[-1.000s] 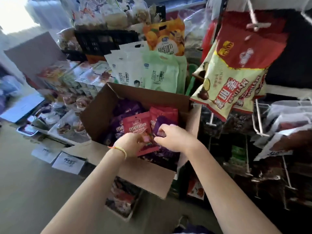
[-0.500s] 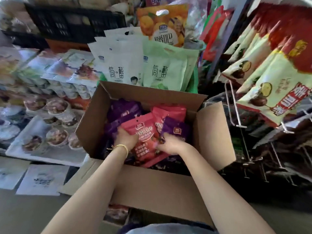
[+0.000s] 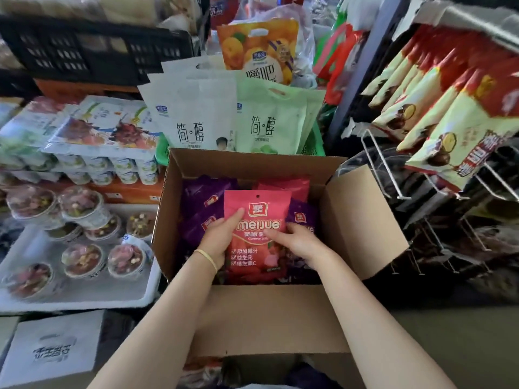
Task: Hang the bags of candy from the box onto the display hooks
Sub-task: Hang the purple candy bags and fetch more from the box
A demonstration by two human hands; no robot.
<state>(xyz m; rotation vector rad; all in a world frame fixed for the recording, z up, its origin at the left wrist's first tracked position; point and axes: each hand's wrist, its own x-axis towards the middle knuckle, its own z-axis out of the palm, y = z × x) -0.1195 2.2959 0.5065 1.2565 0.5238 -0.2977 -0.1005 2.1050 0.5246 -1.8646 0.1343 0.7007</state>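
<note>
Both hands (image 3: pixel 261 240) hold a red candy bag (image 3: pixel 257 220) inside the box (image 3: pixel 362 220), wire hooks (image 3: pixel 382 175) just right.

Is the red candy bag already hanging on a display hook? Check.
No, both hands hold the red candy bag inside the brown cardboard box.

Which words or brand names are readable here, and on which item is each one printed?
"meijue": red candy bag held in both hands.
"Gummy Jelly", partly covered: same bag.
"简醇": white pouch and green pouch behind the cardboard box.
"嚼吧": orange pouch.
Chestnut bags' text: too blurred.
</note>
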